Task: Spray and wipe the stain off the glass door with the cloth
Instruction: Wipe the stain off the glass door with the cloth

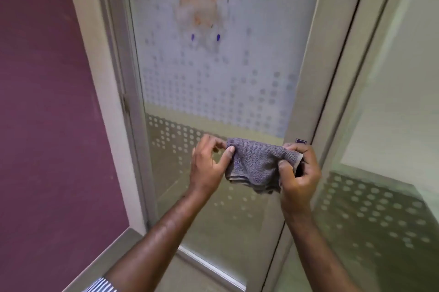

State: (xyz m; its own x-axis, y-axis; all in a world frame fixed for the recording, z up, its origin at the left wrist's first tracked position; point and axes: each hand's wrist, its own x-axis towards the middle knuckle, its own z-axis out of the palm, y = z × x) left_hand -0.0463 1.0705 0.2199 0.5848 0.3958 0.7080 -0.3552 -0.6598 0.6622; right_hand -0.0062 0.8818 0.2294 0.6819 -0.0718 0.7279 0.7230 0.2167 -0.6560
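The grey terry cloth (257, 167) is pinched by the left hand (209, 168) and gripped by the right hand (298, 174), low before the dotted frosted glass door (213, 92); a flat pad should be folded for the orange stain (199, 6) near its top edge.

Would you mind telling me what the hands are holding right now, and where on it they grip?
Both hands hold the grey cloth: the left hand pinches its upper left corner, and the right hand grips its bunched right edge.
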